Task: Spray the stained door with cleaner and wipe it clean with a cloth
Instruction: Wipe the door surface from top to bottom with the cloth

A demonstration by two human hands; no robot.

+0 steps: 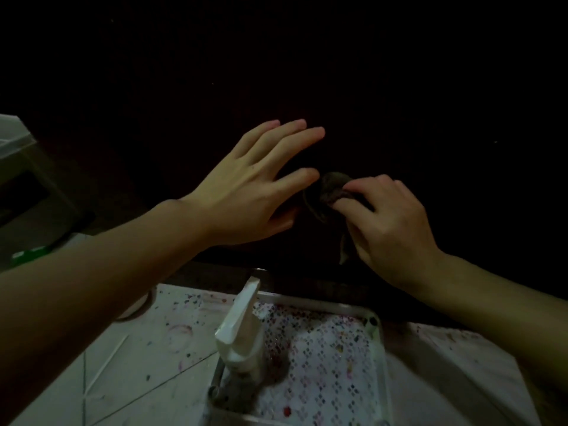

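Wiping under way: right hand [390, 222] pinches cloth [333, 187] against door [399, 87]; left hand [246, 186] flat beside; next, firm strokes.

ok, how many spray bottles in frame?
1. The white spray bottle stands upright at the near-left corner of the tray on the floor, below the dark door. The scene is very dim, so others may be hidden.

A single head-worn wide-angle camera looks forward and down from close range. It faces the very dark door surface [399, 87] filling the far field, with a pale, speckled floor [138, 364] near the bottom edge. Both forearms enter from the near corners.
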